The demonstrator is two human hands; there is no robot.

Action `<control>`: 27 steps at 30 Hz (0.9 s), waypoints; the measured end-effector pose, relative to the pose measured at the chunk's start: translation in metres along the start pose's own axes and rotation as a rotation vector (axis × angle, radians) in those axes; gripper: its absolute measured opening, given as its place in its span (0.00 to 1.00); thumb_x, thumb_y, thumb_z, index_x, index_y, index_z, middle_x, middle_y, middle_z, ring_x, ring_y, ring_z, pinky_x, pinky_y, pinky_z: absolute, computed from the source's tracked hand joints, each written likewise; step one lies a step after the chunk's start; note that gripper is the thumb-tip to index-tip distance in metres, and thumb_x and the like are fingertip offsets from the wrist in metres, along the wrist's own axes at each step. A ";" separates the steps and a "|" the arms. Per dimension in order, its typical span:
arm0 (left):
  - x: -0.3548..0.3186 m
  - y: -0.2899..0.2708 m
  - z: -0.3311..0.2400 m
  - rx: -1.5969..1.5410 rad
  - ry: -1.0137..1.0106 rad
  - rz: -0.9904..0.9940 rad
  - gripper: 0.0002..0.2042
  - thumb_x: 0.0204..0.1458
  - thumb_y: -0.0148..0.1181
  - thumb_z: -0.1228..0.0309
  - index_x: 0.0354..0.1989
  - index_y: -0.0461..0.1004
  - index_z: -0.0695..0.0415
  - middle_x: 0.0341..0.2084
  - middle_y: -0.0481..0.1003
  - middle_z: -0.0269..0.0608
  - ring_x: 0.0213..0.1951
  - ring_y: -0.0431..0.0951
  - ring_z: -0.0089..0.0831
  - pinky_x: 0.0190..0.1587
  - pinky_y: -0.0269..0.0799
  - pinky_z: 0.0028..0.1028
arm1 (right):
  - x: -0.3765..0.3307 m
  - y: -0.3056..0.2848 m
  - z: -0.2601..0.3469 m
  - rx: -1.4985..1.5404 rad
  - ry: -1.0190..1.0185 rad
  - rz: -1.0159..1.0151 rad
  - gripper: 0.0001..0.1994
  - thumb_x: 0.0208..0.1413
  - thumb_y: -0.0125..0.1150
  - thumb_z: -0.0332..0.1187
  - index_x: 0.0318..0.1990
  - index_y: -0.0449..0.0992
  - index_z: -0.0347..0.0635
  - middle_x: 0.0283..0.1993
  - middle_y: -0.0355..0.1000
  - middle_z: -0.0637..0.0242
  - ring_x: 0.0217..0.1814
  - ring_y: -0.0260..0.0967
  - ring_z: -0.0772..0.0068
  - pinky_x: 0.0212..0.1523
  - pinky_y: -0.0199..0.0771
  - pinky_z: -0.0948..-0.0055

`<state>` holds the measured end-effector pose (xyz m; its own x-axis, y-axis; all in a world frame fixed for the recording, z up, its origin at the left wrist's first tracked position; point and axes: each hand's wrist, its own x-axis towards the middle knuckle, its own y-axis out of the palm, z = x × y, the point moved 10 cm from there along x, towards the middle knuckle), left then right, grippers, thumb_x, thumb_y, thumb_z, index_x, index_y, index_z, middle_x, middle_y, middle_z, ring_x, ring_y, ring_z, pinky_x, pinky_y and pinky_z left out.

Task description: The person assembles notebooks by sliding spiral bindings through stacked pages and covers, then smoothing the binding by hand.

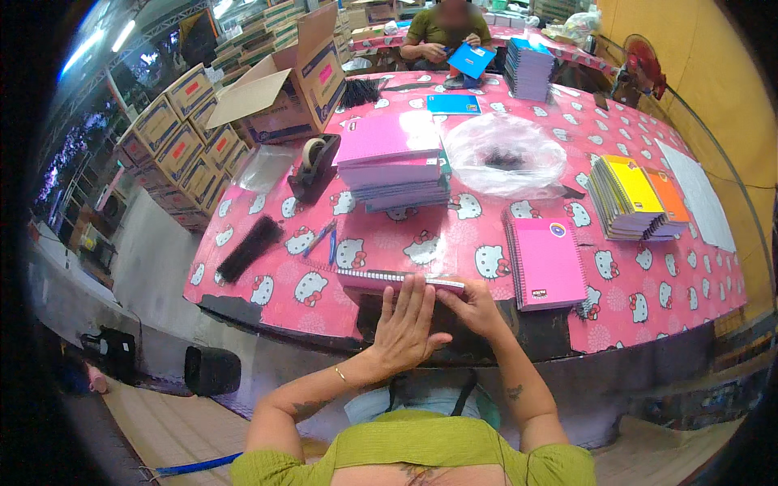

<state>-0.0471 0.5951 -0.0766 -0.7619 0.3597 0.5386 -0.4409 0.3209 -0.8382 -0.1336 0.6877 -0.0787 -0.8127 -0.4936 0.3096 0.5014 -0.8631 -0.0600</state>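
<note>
At the near table edge a thin notebook [369,278] stands up on its long side, a row of holes or coils along its top edge; I cannot tell which. My left hand [403,328] lies flat against it with fingers stretched out. My right hand [476,306] grips its right end between thumb and fingers. To the right lies a pink spiral notebook [548,261]. Beyond my hands rises a stack of pink notebooks [389,150]. Dark wire coils [250,247] lie in a bundle at the left, and two pens [322,243] rest closer to my left hand.
A tape dispenser [312,166] and an open carton [296,101] stand at the far left. A plastic bag [506,154] holds dark coils. Yellow notebooks [626,194] are piled at the right. Across the table a person [448,32] holds a blue notebook [471,60].
</note>
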 end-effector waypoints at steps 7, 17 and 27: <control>0.016 -0.021 -0.001 -0.024 -0.068 -0.082 0.41 0.62 0.46 0.47 0.72 0.47 0.69 0.73 0.43 0.62 0.76 0.39 0.51 0.72 0.28 0.57 | -0.001 -0.002 -0.008 -0.003 0.015 -0.019 0.13 0.61 0.62 0.27 0.51 0.79 0.35 0.43 0.80 0.61 0.44 0.75 0.77 0.47 0.75 0.73; 0.069 -0.044 0.035 -0.025 -0.049 0.207 0.28 0.59 0.54 0.49 0.57 0.71 0.59 0.62 0.67 0.53 0.69 0.60 0.46 0.71 0.33 0.58 | 0.000 0.001 0.012 -0.119 -0.069 0.002 0.11 0.61 0.62 0.26 0.50 0.79 0.35 0.43 0.80 0.64 0.45 0.74 0.78 0.48 0.73 0.74; 0.069 -0.012 0.024 0.404 -0.116 0.136 0.47 0.59 0.40 0.35 0.72 0.48 0.69 0.73 0.43 0.62 0.76 0.34 0.54 0.71 0.18 0.58 | -0.005 -0.007 -0.010 -0.071 0.010 -0.063 0.13 0.60 0.62 0.25 0.51 0.78 0.35 0.42 0.80 0.63 0.42 0.74 0.79 0.44 0.75 0.73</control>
<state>-0.1054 0.5952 -0.0316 -0.8641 0.2669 0.4267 -0.4651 -0.0996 -0.8796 -0.1361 0.6948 -0.0893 -0.8450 -0.4391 0.3053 0.4276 -0.8976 -0.1076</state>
